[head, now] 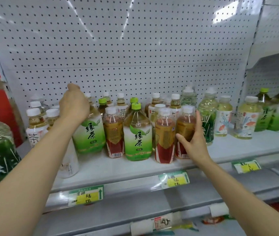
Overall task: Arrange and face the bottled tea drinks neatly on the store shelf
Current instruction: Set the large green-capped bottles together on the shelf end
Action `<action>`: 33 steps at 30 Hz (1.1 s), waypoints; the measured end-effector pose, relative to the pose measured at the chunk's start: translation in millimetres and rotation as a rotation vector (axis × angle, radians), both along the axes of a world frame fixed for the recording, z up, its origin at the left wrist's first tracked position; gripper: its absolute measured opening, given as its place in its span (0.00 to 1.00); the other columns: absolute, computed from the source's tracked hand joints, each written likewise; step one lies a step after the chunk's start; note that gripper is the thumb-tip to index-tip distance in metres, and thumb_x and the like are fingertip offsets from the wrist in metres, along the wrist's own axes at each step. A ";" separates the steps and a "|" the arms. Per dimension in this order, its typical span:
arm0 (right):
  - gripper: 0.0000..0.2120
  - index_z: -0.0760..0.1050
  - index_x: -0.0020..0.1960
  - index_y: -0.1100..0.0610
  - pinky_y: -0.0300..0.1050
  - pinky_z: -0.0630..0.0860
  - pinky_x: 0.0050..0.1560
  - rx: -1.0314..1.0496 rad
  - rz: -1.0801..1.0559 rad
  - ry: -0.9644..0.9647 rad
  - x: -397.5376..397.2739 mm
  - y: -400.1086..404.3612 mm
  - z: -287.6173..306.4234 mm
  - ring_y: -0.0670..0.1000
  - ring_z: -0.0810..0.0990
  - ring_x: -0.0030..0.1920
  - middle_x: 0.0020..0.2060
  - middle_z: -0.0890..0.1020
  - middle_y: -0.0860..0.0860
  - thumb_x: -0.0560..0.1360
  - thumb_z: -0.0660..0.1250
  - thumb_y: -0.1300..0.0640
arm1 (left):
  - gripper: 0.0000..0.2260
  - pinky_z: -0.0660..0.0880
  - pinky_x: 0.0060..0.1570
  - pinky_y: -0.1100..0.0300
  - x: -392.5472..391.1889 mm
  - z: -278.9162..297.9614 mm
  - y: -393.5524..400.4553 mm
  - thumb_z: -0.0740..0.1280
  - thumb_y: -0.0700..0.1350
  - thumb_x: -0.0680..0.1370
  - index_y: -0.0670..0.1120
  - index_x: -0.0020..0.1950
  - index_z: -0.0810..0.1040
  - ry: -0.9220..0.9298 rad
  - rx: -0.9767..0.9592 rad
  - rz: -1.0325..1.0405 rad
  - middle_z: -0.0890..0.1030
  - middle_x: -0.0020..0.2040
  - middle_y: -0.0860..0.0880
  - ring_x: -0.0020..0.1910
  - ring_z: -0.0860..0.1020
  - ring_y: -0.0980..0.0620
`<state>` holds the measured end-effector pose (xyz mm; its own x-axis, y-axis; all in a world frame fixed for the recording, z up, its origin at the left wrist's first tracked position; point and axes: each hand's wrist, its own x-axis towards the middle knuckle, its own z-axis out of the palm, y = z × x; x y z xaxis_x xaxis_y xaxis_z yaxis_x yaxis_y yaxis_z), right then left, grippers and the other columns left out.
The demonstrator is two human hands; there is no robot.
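Shelf (135,169) of white metal against pegboard (135,40), seen from the head camera, crowded with bottled teas. The left hand (74,103) reaches over the top of a large green tea bottle (89,133) at the left of the cluster; whether it is closed on the neck cannot be told, since the hand hides the cap. The right hand (193,140) is wrapped partway around a red tea bottle (185,132), thumb in front, fingers spread behind. A second green tea (137,135) and two more red teas (114,133) (165,137) stand mixed between them, some labels turned aside. Paler bottles (223,116) line the right. Price tags (86,195) hang below. Sorting looks barely underway: kinds are interleaved, rows uneven.
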<state>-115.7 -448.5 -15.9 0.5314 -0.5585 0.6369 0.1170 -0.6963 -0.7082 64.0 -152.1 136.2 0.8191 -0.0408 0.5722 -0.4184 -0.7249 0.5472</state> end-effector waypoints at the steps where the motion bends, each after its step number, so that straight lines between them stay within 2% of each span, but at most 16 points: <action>1: 0.46 0.42 0.80 0.44 0.59 0.62 0.74 -0.005 -0.057 -0.004 -1.0 3.1 2.0 0.49 0.60 0.75 0.77 0.60 0.50 0.75 0.71 0.51 | 0.17 0.67 0.50 0.48 -7.9 4.8 2.0 0.61 0.36 0.81 0.38 0.70 0.65 -0.041 -0.060 -0.016 0.77 0.61 0.35 0.60 0.75 0.34; 3: 0.40 0.50 0.80 0.54 0.58 0.60 0.74 -0.106 -0.224 -0.117 -3.7 17.6 11.7 0.54 0.60 0.74 0.75 0.62 0.56 0.77 0.67 0.45 | 0.17 0.67 0.55 0.49 -21.4 12.0 5.8 0.62 0.42 0.83 0.41 0.70 0.66 -0.135 -0.176 -0.039 0.78 0.61 0.39 0.61 0.75 0.38; 4: 0.36 0.55 0.79 0.59 0.57 0.62 0.73 -0.203 -0.258 -0.221 -3.2 27.5 17.6 0.56 0.62 0.73 0.73 0.65 0.58 0.77 0.65 0.46 | 0.17 0.67 0.56 0.51 -26.8 13.5 7.9 0.62 0.44 0.83 0.43 0.70 0.67 -0.176 -0.246 -0.056 0.78 0.61 0.41 0.60 0.75 0.41; 6: 0.29 0.64 0.74 0.63 0.55 0.67 0.70 -0.380 -0.172 -0.363 4.9 49.4 31.6 0.57 0.68 0.67 0.66 0.71 0.59 0.78 0.65 0.50 | 0.16 0.64 0.53 0.58 -34.6 16.6 12.2 0.62 0.47 0.82 0.45 0.70 0.68 -0.228 -0.386 -0.139 0.78 0.57 0.48 0.55 0.74 0.49; 8: 0.25 0.67 0.73 0.62 0.56 0.72 0.66 -0.439 0.024 -0.293 19.7 75.3 46.7 0.55 0.73 0.64 0.63 0.74 0.57 0.79 0.64 0.53 | 0.17 0.66 0.54 0.61 -35.6 19.7 17.3 0.63 0.50 0.81 0.49 0.69 0.69 -0.223 -0.463 -0.244 0.79 0.55 0.52 0.53 0.74 0.53; 10: 0.26 0.63 0.76 0.60 0.56 0.71 0.67 -0.393 0.137 -0.101 38.1 99.5 63.2 0.54 0.72 0.67 0.66 0.73 0.55 0.81 0.63 0.52 | 0.17 0.72 0.62 0.55 -34.9 21.2 23.5 0.64 0.54 0.78 0.54 0.66 0.71 -0.187 -0.503 -0.343 0.81 0.57 0.51 0.57 0.78 0.52; 13: 0.31 0.54 0.79 0.60 0.57 0.68 0.70 -0.228 0.139 0.122 69.4 120.7 88.9 0.57 0.68 0.72 0.72 0.69 0.58 0.82 0.61 0.48 | 0.15 0.78 0.59 0.47 -38.2 14.9 33.1 0.67 0.50 0.78 0.52 0.64 0.74 -0.085 -0.591 -0.485 0.84 0.52 0.47 0.52 0.83 0.51; 17: 0.24 0.62 0.71 0.63 0.53 0.76 0.51 -0.029 0.070 0.311 98.3 123.6 98.7 0.60 0.80 0.56 0.55 0.80 0.59 0.82 0.60 0.49 | 0.10 0.78 0.58 0.41 -46.0 -1.5 42.0 0.70 0.46 0.78 0.56 0.57 0.76 -0.028 -0.621 -0.600 0.85 0.46 0.46 0.49 0.85 0.47; 19: 0.22 0.63 0.69 0.63 0.52 0.75 0.46 0.016 0.028 0.301 102.1 124.5 92.9 0.59 0.80 0.52 0.49 0.80 0.56 0.82 0.61 0.50 | 0.09 0.78 0.58 0.41 -46.9 -8.2 48.8 0.70 0.44 0.78 0.55 0.56 0.77 -0.005 -0.666 -0.614 0.85 0.44 0.47 0.47 0.85 0.47; 22: 0.15 0.68 0.61 0.59 0.52 0.74 0.44 0.045 0.022 0.172 101.7 129.6 84.3 0.57 0.80 0.47 0.43 0.78 0.51 0.82 0.61 0.49 | 0.10 0.79 0.57 0.44 -48.2 -15.1 57.1 0.69 0.40 0.79 0.48 0.60 0.77 0.023 -0.719 -0.625 0.85 0.41 0.50 0.44 0.84 0.49; 27: 0.17 0.73 0.65 0.55 0.54 0.77 0.52 0.023 0.060 -0.009 86.2 145.3 75.3 0.51 0.79 0.48 0.48 0.82 0.48 0.80 0.63 0.47 | 0.10 0.78 0.58 0.40 -42.7 -20.8 64.9 0.70 0.42 0.79 0.50 0.58 0.78 0.058 -0.679 -0.669 0.86 0.41 0.48 0.47 0.84 0.46; 29: 0.15 0.75 0.63 0.54 0.55 0.77 0.55 0.068 0.080 -0.059 76.2 148.8 79.4 0.49 0.79 0.46 0.45 0.81 0.46 0.80 0.63 0.47 | 0.10 0.79 0.58 0.41 -41.9 -21.2 67.1 0.70 0.41 0.78 0.49 0.59 0.79 0.067 -0.684 -0.685 0.85 0.42 0.47 0.46 0.84 0.46; 31: 0.15 0.77 0.56 0.52 0.61 0.78 0.52 0.076 0.106 -0.097 63.6 153.6 88.4 0.52 0.80 0.43 0.42 0.82 0.47 0.78 0.62 0.43 | 0.09 0.79 0.57 0.42 -42.0 -21.6 67.3 0.70 0.41 0.78 0.49 0.57 0.80 0.066 -0.669 -0.703 0.85 0.43 0.47 0.46 0.84 0.48; 33: 0.18 0.77 0.51 0.53 0.64 0.79 0.46 0.080 0.125 -0.124 50.0 158.4 98.9 0.56 0.81 0.41 0.40 0.82 0.49 0.75 0.61 0.39 | 0.08 0.79 0.57 0.43 -45.7 -22.0 64.4 0.71 0.41 0.78 0.51 0.55 0.81 0.069 -0.646 -0.726 0.85 0.45 0.47 0.46 0.84 0.49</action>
<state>-65.7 -290.1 83.0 0.5202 -0.5445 0.6579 0.2891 -0.6126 -0.7356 18.2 -87.7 114.3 0.7511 -0.2438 0.6135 -0.5972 0.1454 0.7888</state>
